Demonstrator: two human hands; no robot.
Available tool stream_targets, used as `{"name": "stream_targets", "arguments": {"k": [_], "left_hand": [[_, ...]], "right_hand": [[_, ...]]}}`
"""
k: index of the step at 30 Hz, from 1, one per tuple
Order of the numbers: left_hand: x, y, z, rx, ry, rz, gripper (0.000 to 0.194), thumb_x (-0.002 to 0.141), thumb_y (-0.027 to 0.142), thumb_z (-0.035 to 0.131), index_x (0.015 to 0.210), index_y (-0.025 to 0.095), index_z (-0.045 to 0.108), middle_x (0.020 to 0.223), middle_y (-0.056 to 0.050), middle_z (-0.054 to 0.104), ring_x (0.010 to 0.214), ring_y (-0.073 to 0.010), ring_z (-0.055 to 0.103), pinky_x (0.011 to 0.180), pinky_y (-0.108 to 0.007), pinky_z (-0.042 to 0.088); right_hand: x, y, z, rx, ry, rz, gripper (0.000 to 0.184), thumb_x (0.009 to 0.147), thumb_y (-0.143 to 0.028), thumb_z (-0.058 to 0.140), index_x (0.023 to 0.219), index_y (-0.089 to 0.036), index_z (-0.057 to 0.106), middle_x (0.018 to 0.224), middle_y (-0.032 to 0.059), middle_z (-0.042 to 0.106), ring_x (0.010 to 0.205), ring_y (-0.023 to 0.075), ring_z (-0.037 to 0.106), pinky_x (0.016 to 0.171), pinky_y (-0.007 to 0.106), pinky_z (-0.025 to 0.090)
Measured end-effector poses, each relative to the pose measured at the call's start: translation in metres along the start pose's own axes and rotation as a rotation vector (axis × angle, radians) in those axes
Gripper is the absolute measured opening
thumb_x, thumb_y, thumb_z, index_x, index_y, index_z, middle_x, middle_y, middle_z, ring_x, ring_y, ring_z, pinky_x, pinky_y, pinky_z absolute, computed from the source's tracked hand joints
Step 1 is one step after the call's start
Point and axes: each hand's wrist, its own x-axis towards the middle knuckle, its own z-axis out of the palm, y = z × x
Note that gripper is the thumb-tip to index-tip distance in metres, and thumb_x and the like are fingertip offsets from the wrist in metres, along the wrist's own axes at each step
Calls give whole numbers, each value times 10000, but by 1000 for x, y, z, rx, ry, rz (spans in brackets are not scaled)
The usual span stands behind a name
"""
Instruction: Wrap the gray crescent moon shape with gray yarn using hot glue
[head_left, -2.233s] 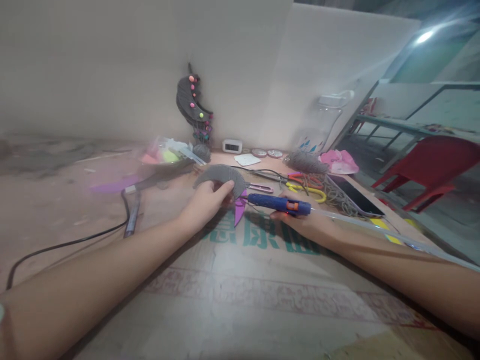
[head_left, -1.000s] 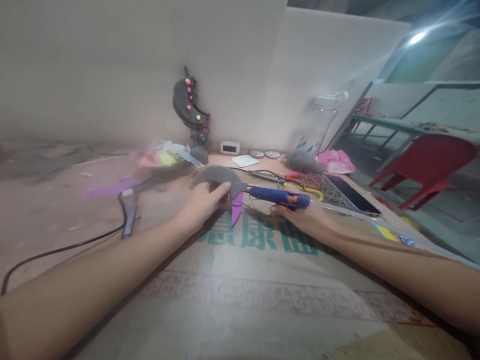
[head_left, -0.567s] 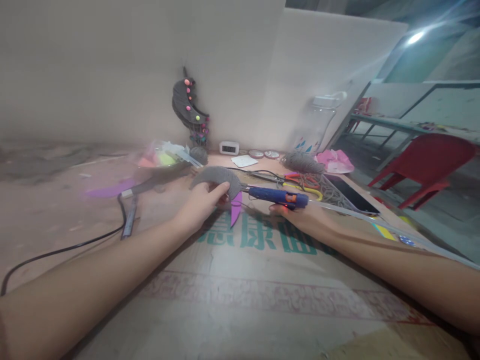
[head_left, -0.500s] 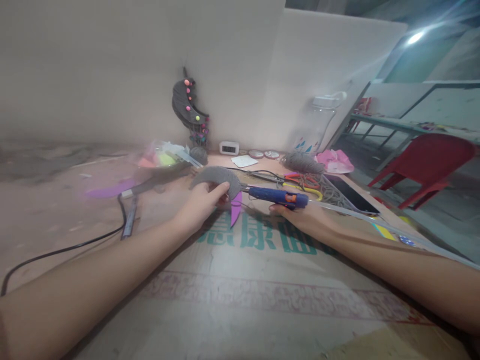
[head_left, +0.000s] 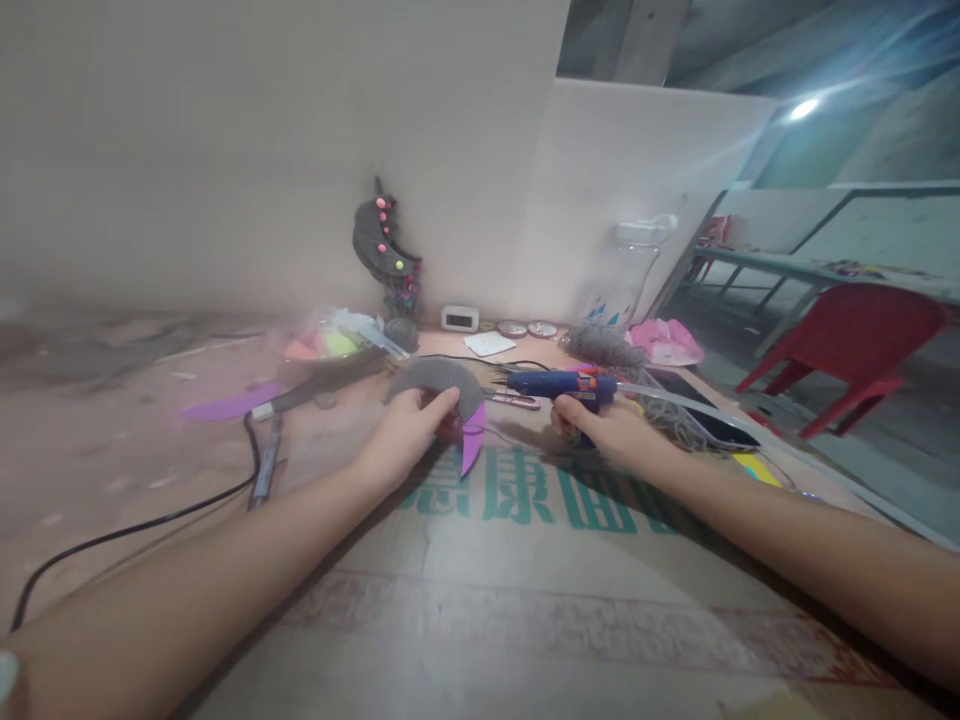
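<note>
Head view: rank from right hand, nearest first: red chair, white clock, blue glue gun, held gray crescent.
From the right hand:
1. blue glue gun: in its grip
2. gray crescent: left, in the left hand
3. white clock: back left
4. red chair: right background

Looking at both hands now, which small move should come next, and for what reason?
I would probably set the blue glue gun down with the right hand. Its nozzle is apart from the grey crescent, a thin strand crosses the purple piece, and the left hand is busy holding the crescent.
</note>
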Motion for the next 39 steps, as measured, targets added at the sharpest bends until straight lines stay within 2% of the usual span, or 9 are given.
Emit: {"name": "stream_targets", "arguments": {"k": [3,7,12,16,19,23,28,35,39], "left_hand": [[3,-5,1,35,1,15,411,824,554,586,680,170,619,642,-36,665,625,-181,622,644,-293,467],[4,-8,2,26,11,20,399,815,554,599,718,168,632,666,-33,668,631,-181,613,629,-292,463],[1,-3,3,-3,-18,17,379,817,532,605,716,167,626,656,-21,652,632,-177,604,624,-286,452],[0,-1,2,32,-30,30,400,822,551,592,698,172,614,668,-21,651,654,-178,602,647,-285,444],[0,-2,2,58,-25,30,408,826,554,582,688,171,611,667,-24,651,653,-177,596,643,-280,434],[0,0,3,59,-33,17,404,831,544,578,687,168,612,673,-26,652,667,-177,600,647,-277,433],[0,0,3,42,-34,3,392,832,532,578,724,159,630,696,-32,656,676,-174,591,644,-273,428],[2,-5,3,71,-23,17,417,838,557,567,706,163,601,668,-24,629,657,-172,573,627,-278,407],[0,-2,2,81,-33,17,421,838,559,564,701,163,603,670,-20,628,663,-170,572,638,-277,409]], "right_hand": [[2,-11,-14,84,-37,-96,522,950,-558,392,695,-193,664,702,34,667,646,158,603,615,268,468],[15,-24,-28,95,-33,-10,446,912,-557,484,867,-196,743,766,55,714,698,181,642,601,272,472],[56,-30,-34,-62,80,78,391,845,-545,602,893,-187,753,826,66,746,780,209,671,646,280,477],[101,-23,-26,-89,62,144,446,845,-561,612,1045,-182,732,949,68,738,840,200,659,615,250,462],[136,-6,-12,-93,10,160,386,914,-468,575,1151,-188,692,1000,56,734,833,174,653,589,225,460],[167,25,12,-137,3,218,274,943,-358,589,1022,-121,700,940,73,734,836,172,662,687,241,504],[175,52,29,-192,-28,256,311,959,-403,580,1106,-135,636,1043,59,677,874,172,667,779,368,570],[171,57,18,-304,-18,187,381,939,-469,565,1048,-132,707,971,77,749,884,192,685,713,237,462],[160,49,7,-395,-38,165,420,910,-512,585,983,-123,726,954,129,755,871,242,691,730,263,456]]}}
